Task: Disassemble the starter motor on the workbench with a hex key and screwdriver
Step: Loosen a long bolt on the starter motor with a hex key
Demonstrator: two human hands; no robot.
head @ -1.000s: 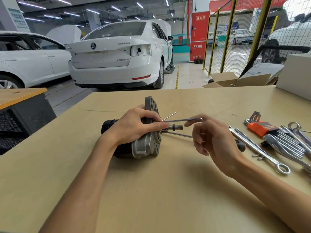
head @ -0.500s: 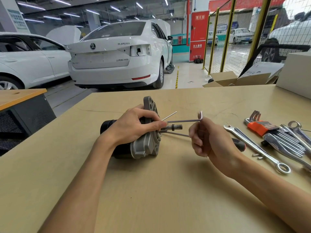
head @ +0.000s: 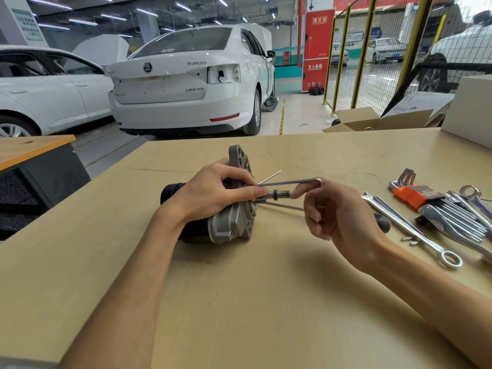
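Starter motor (head: 226,222) lies on its side near the middle of the counter (head: 239,302), black body toward the left edge, grey flange face and stub shaft (head: 278,194) toward the right edge.

Your left hand (head: 213,193) lies over the top of the motor housing, fingers (head: 253,193) curled round the flange and clamped on it, one fingertip reaching the base of the shaft.

Hex key (head: 287,181) runs level above the shaft, long arm into the flange face, bend at the right end. Your right hand (head: 338,209) holds it at the bend; fingers curled, thumb tip touching the shaft end. The exact pinch on the short arm is hidden behind the hand.

Two thin through-bolts stick out of the flange: one (head: 269,177) slanting up toward the far edge, one (head: 282,206) running under the right hand.

Screwdriver (head: 382,222): only its black handle shows, just behind your right wrist. Toward the right edge: a combination wrench (head: 410,227), an orange-holder hex key set (head: 410,195), more wrenches, small loose bits (head: 410,240) beside the wrench.
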